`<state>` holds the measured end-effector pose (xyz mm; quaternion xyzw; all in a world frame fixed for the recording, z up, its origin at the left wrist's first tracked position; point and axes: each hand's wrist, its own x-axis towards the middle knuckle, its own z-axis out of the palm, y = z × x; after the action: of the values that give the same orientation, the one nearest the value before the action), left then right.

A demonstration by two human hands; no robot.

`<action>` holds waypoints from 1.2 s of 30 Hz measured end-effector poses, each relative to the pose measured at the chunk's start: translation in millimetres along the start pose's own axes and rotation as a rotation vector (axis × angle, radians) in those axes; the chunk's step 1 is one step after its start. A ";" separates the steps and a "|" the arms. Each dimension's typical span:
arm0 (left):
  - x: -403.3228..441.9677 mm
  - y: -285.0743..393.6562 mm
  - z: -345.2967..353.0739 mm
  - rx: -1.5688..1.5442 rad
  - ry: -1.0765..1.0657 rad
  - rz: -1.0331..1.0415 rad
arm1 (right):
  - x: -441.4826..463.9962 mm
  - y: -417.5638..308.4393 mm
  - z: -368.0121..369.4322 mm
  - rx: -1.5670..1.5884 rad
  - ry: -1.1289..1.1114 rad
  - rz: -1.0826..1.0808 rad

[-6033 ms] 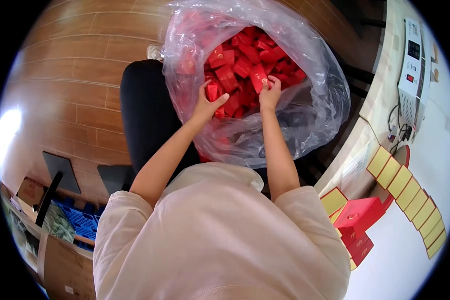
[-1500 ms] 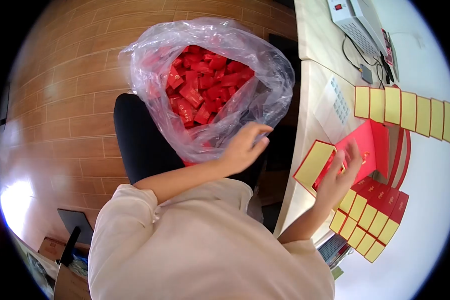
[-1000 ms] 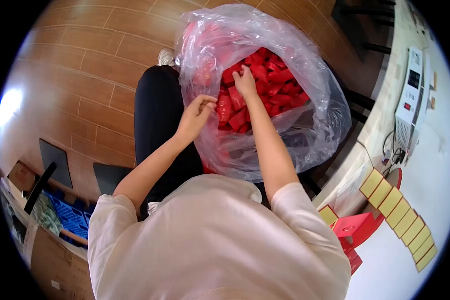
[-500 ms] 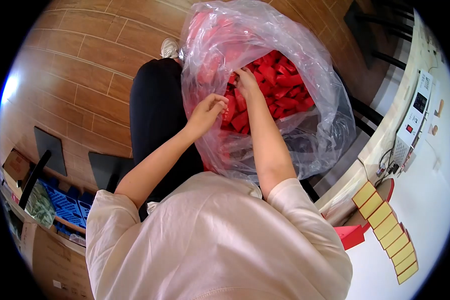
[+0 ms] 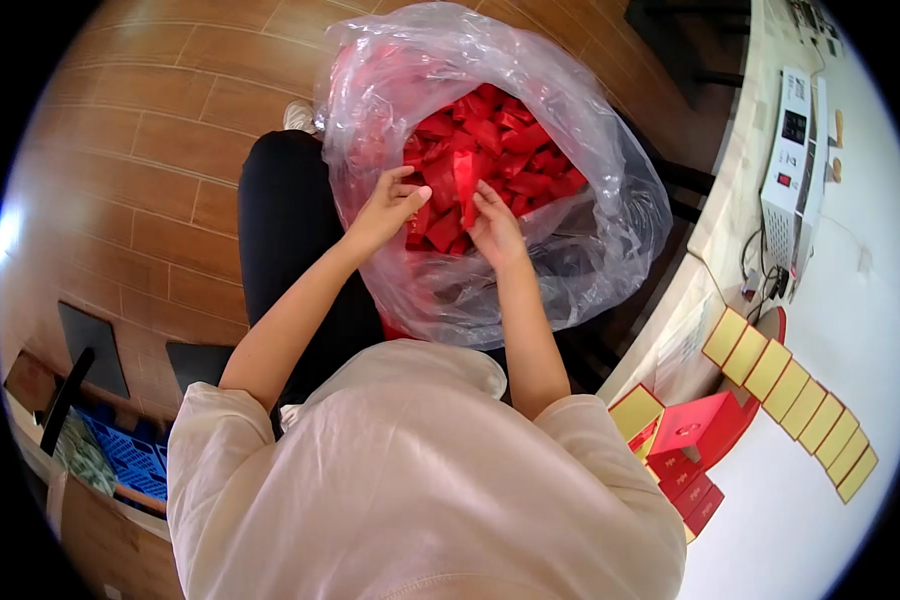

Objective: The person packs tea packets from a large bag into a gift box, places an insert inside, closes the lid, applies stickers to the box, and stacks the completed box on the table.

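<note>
A large clear plastic bag (image 5: 610, 230) stands with its mouth open, filled with small shiny red packets (image 5: 530, 150). My right hand (image 5: 495, 230) pinches one red packet (image 5: 464, 178) by its side, raised over the heap and tilted nearly on end. To its left, my left hand (image 5: 385, 212) hovers over the bag's near-left rim. Its thumb and fingers are apart, and I see nothing between them. Whether the held packet is sealed or what is inside it does not show.
On the white table (image 5: 770, 480) at right lie a row of yellow boxes (image 5: 785, 395), an open red box (image 5: 690, 425) and several dark red boxes (image 5: 685, 485). A white machine (image 5: 792, 165) with cables sits farther up. Blue crates (image 5: 130, 455) stand lower left.
My right hand has come up out of the heap towards me with a red packet. My left hand has opened its fingers. The view has turned, showing more red boxes on the table.
</note>
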<state>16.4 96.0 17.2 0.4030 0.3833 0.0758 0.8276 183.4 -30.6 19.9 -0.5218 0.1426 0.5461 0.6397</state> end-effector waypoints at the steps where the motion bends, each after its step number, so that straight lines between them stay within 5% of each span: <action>1: -2.8 2.5 5.2 0.003 -0.013 0.001 | -10.6 2.8 2.4 0.046 -0.040 0.032; 6: -0.6 -11.5 4.7 0.203 -0.003 0.177 | -14.3 37.2 20.5 -0.256 -0.187 0.092; 8: -1.6 -9.8 -1.9 0.201 0.090 0.105 | -13.4 37.3 43.3 -0.913 -0.128 0.061; 9: -1.6 -9.1 -5.1 0.192 0.178 0.036 | -3.4 46.1 42.1 -0.908 -0.132 0.065; 11: 1.5 -8.9 -11.6 0.222 0.311 0.057 | 32.1 65.0 30.1 -1.084 0.020 -0.375; 13: 3.4 -4.0 -14.8 0.209 0.477 0.038 | 64.5 65.8 31.5 -1.100 0.134 -0.357; 17: 8.6 -14.6 -14.4 0.285 0.409 0.134 | 93.6 56.0 55.2 -1.349 0.191 -0.428; 19: 11.1 -18.1 -13.0 0.242 0.403 0.132 | 93.1 48.8 68.9 -1.823 0.098 -0.505; 23: 17.6 -21.2 -15.7 0.188 0.405 0.090 | 107.5 59.1 55.8 -2.156 0.085 -0.762; 27: 9.5 -2.9 -12.8 0.160 0.525 0.011 | 114.3 43.6 42.3 -2.073 -0.028 -0.511; 29: 9.0 -3.5 -18.4 0.071 0.496 -0.041 | 107.7 29.6 36.4 -1.727 -0.075 -0.581; 31: 10.1 -2.6 -17.8 -0.026 0.454 -0.087 | 94.0 16.5 25.2 -1.734 -0.031 -0.607; 36: 7.8 6.7 -9.6 -0.111 0.400 -0.098 | 49.7 1.6 4.5 -1.095 0.019 -0.244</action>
<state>16.4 109.8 13.9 0.3145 0.5544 0.1350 0.7587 198.4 0.2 -16.4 -0.7953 -0.2175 0.4578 0.3326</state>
